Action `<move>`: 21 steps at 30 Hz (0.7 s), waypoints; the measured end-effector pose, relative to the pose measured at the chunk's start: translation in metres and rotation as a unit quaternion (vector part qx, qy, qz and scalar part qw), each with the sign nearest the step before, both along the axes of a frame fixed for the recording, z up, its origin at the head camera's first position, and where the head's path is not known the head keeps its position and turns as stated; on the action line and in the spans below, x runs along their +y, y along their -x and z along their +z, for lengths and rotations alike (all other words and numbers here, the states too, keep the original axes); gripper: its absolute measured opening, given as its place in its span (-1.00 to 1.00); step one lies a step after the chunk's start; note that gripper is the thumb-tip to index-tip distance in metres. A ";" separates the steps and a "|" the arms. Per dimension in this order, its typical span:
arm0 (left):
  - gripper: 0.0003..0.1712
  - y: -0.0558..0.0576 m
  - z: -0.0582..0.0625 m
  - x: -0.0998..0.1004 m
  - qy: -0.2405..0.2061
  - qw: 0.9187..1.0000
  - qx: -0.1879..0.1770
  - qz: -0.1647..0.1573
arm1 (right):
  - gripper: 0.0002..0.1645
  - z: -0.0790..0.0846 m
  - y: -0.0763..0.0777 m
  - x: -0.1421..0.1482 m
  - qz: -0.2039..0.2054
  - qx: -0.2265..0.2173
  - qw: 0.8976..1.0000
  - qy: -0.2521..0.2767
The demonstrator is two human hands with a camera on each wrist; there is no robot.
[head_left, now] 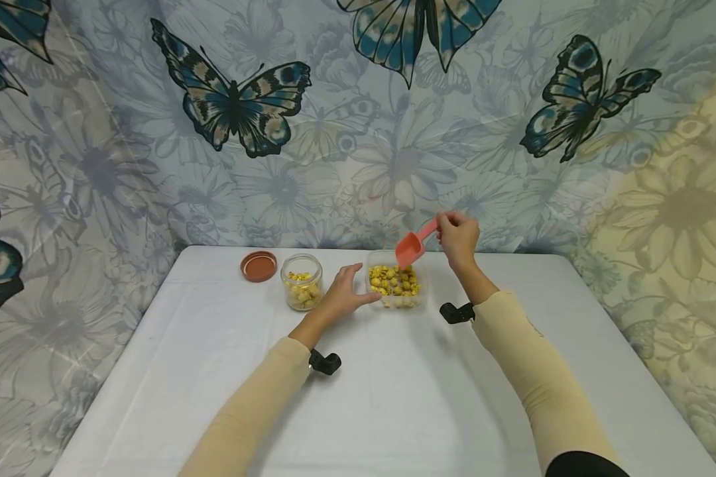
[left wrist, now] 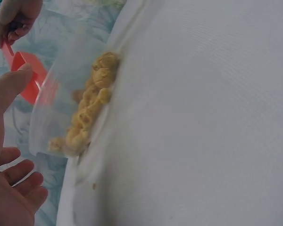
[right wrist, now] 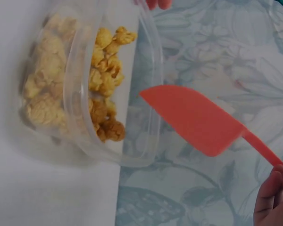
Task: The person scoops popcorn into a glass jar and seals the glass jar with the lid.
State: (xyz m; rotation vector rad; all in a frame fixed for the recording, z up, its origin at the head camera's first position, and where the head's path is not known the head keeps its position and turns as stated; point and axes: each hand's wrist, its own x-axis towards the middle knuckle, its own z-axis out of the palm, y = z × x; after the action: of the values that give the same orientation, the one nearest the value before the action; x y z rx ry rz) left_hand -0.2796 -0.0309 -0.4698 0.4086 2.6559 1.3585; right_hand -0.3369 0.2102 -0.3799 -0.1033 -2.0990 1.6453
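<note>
Near edge: bare white tabletop (head_left: 388, 397), two cream sleeves (head_left: 244, 407) reaching in over it. Left hand (head_left: 341, 295) comes next, between jar and tub, fingers spread wide and holding nothing, thumb toward the tub's near left corner; whether it touches the plastic, cannot tell. Clear plastic tub (right wrist: 76, 94) sits on the table, yellow popcorn (head_left: 394, 281) inside. Glass jar (head_left: 319, 271) stands upright to its left, lidless, with similar yellow pieces in it; brown lid (head_left: 259, 266) lies just beyond, to the jar's left. Right hand (head_left: 459, 235) grips the handle of a pink scoop (head_left: 410, 250), narrow hold, bowl slanted down above the tub's far right part, clear of the pieces. Judgement: scooping from the tub is the step in hand. Best brace the near wall with thumb and fingers, since so light a tub could skid; enter at a shallow angle, slide under the pieces, level the bowl before lifting, keep loads small so that none roll off. Farthest back: butterfly-printed cloth (head_left: 402, 165).
</note>
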 end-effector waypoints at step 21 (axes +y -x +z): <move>0.08 0.003 -0.017 0.015 -0.007 1.000 0.021 -0.009 | -0.82 -0.012 -0.006 -0.019 0.048 0.174 0.901 -0.394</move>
State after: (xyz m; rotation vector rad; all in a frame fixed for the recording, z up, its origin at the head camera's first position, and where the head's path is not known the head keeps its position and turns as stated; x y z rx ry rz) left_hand -0.2829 -0.0156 -0.4864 0.4673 2.6706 1.3790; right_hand -0.3306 0.1915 -0.3924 0.5202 -2.3181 0.6719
